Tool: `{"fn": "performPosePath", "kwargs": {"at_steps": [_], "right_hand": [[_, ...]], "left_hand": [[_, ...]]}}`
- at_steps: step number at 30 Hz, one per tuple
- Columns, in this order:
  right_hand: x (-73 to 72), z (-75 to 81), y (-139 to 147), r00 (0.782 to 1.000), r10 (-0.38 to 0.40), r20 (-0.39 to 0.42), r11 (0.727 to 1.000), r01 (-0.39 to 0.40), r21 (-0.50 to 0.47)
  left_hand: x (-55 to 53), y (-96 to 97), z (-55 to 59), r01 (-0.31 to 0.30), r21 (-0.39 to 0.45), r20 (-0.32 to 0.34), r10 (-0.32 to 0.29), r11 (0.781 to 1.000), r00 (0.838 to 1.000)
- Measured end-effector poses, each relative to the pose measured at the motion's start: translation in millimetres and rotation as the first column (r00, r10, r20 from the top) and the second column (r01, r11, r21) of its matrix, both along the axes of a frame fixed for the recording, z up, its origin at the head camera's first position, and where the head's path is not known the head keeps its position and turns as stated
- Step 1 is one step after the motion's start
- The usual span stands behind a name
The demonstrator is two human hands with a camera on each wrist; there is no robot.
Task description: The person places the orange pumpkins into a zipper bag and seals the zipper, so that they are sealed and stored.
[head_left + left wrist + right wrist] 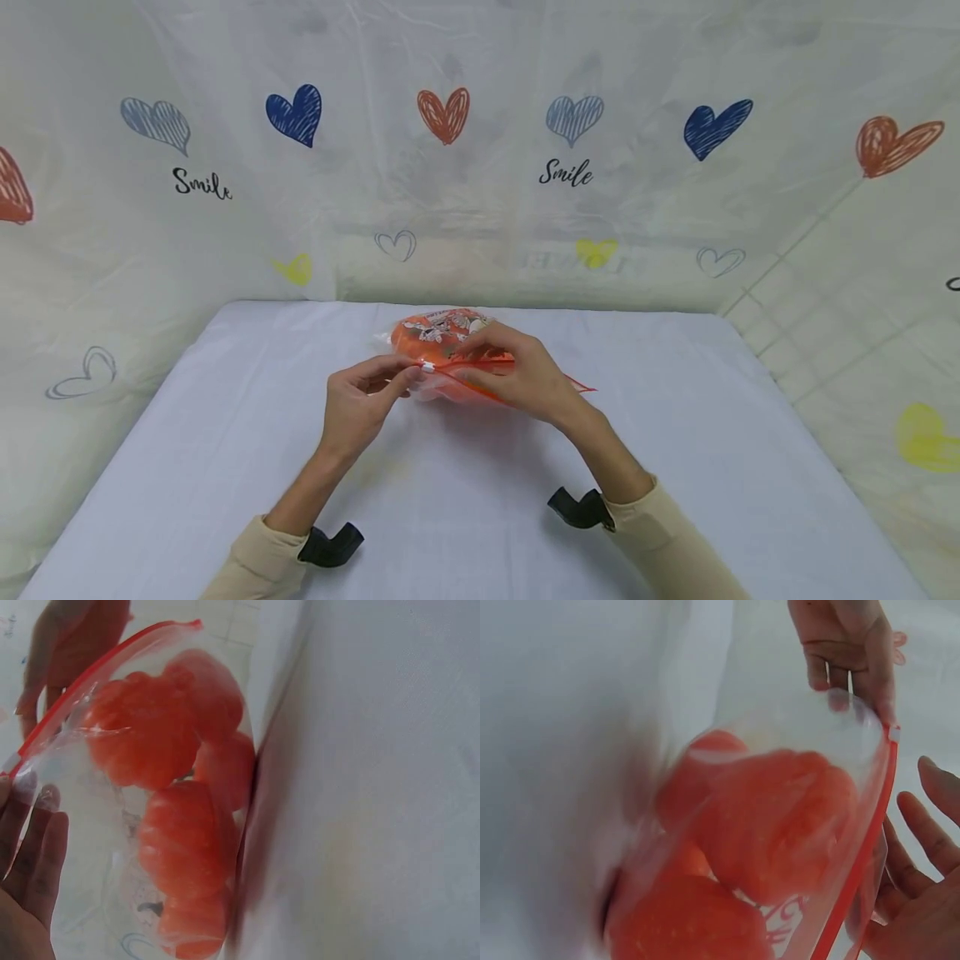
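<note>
A clear zip bag (442, 387) with a red zip strip (885, 787) stands on the table, holding several ribbed orange pumpkins (142, 731). Dark print shows on its far side in the head view. The white slider (427, 367) is near the strip's left end. There my left hand (363, 404) pinches the bag's edge, with thumb and fingertips right at the slider. My right hand (525, 371) straddles the strip farther right, thumb on the near side. In the right wrist view the right hand's fingers (934, 836) are spread beside the strip, some partly behind the film.
A white cloth covers the table (450, 517). Behind it hangs a pale curtain (495, 200) printed with hearts and words. Black wrist mounts (330, 546) stick out from both beige sleeves (671, 533) over the near part of the table.
</note>
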State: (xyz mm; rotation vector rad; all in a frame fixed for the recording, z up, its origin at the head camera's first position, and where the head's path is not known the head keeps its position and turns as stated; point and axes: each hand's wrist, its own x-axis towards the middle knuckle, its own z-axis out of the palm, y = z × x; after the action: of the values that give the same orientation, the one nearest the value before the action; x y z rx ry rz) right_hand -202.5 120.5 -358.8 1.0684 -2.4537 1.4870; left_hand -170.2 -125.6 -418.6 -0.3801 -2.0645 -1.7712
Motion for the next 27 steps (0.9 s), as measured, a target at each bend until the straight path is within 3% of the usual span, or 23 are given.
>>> {"fn": "performPosePath", "kwargs": {"at_steps": [14, 20, 27], "right_hand": [[-2.6, -5.9, -21, 0.989, -0.017, -0.150, 0.999, 0.025, 0.049], [-0.7, -7.9, -25, 0.986, -0.044, -0.161, 0.997, 0.053, 0.049], [1.4, -9.0, -26, 0.985, -0.012, -0.174, 1.000, 0.014, 0.010]], "left_hand": [[3.9, 3.3, 3.3, 0.047, -0.007, -0.021, -0.047, 0.999, 0.999], [3.2, 2.4, 1.4, 0.069, -0.023, -0.041, -0.070, 0.997, 0.997], [3.5, 3.0, 1.8, 0.055, -0.065, -0.089, -0.060, 0.996, 0.994]]}}
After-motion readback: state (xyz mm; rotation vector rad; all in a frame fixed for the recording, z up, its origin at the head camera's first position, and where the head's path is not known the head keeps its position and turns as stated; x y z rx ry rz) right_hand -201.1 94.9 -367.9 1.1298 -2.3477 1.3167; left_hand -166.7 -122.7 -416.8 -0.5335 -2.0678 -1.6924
